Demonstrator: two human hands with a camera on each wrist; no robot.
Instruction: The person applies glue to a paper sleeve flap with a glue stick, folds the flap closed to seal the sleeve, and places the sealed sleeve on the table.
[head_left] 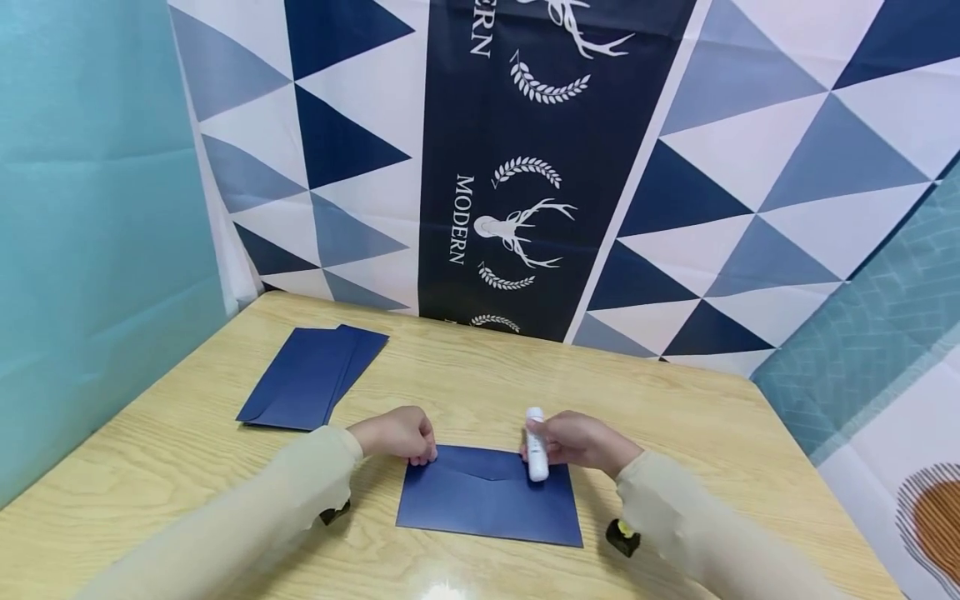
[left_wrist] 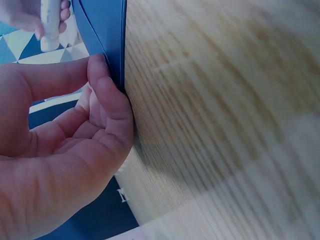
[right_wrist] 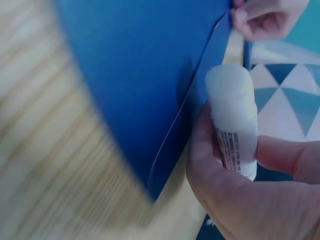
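Observation:
A dark blue envelope lies flat on the table, its flap edge on the far side. My left hand pinches its far left corner; in the left wrist view the thumb and index finger meet at the envelope edge. Over the far right part, my right hand holds a white glue stick, thumb on one side and fingers on the other. Small dark print shows on the glue stick in the right wrist view, and its blunt white end points towards the envelope.
Two or more dark blue envelopes lie overlapped at the left of the wooden table. Behind the table hangs a patterned cloth, with a pale teal sheet on the left.

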